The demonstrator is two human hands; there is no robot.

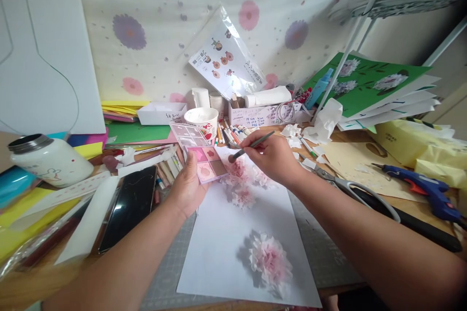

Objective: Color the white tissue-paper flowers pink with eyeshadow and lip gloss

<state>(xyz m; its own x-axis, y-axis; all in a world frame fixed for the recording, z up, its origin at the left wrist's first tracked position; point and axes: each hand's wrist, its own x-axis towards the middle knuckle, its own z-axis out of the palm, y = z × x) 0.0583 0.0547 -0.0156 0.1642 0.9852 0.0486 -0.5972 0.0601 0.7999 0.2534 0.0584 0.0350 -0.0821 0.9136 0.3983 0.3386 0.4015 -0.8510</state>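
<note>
Bare forearms (350, 214), foremost; left hand (187, 188), gripping a powder palette (208, 164); right hand (274, 159), holding a brush (260, 140), tip at a pink paper flower (240, 169), far end of white sheet (226, 243); hazards: pressing hard could crush the flower, tipping the palette could soil the sheet

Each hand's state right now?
Left hand: closed, holding an open palette.
Right hand: closed, holding a brush.

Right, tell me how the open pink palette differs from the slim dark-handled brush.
The open pink palette is broad and flat; the slim dark-handled brush is stick-like. The palette rests in the left hand; the brush slants in the right hand. Both are held.
</note>
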